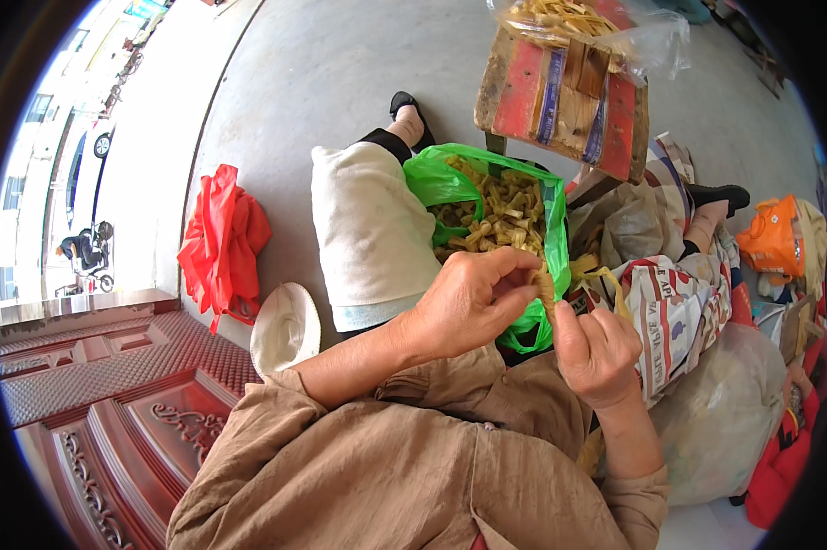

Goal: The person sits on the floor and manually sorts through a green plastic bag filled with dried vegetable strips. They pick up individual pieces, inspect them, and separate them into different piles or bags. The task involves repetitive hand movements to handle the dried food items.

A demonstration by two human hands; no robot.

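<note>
My left hand (478, 299) pinches one end of a folded tan plant strip (545, 289) between thumb and fingers. My right hand (595, 350) grips the lower end of the same strip, its fingers curled in. Both hands are over the near edge of a green plastic bag (447, 161), which stands open between my legs. Many small folded tan pieces (513, 206) fill the bag. A yellowish strip (612, 278) hangs just beyond my right hand. My fingers partly hide the held strip.
A wooden stool (502, 103) ahead bears a clear plastic bag (650, 45) of yellow strips. White cloth (372, 227) covers my left knee. Left lie a red bag (224, 240) and a pale hat (286, 323), near a carved door (173, 412). A large translucent bag (722, 419) sits right.
</note>
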